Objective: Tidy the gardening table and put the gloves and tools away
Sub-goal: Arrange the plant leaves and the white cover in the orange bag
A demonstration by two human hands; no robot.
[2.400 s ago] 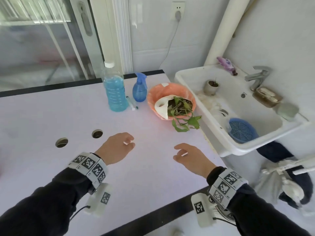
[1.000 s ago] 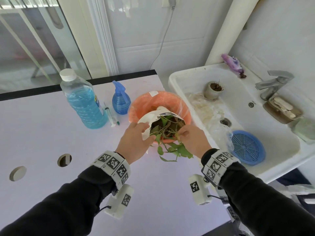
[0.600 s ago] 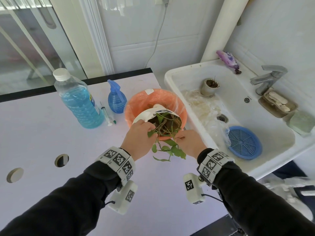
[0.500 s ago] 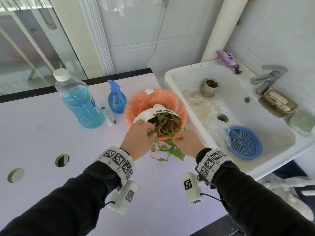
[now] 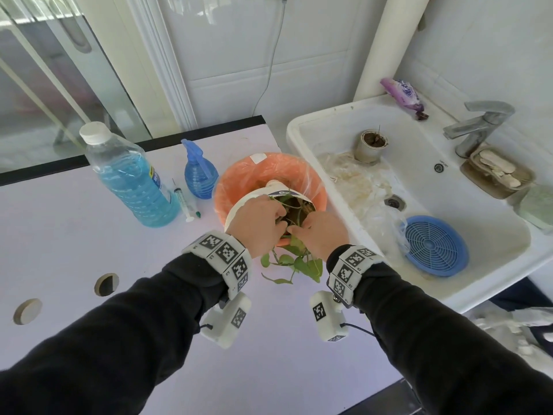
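Note:
An orange basin (image 5: 245,178) lined with clear plastic stands on the pale table (image 5: 74,244), close to the sink. A white pot (image 5: 276,191) lies tilted inside it, holding a green trailing plant (image 5: 299,262) whose leaves hang over the basin's near rim. My left hand (image 5: 258,224) grips the pot's near edge and the stems. My right hand (image 5: 318,232) pinches the stems at the pot's mouth. The two hands almost touch. No gloves show.
A bottle of blue liquid (image 5: 128,178), a syringe (image 5: 184,200) and a blue spray bottle (image 5: 199,172) stand left of the basin. Two round holes (image 5: 106,283) pierce the table at the left. The white sink (image 5: 425,187) holds a small pot (image 5: 371,143) and a blue strainer (image 5: 434,245).
Both hands came from the bare table to the plant pot. In the last half second they closed in together on the stems and bunched the leaves under the hands.

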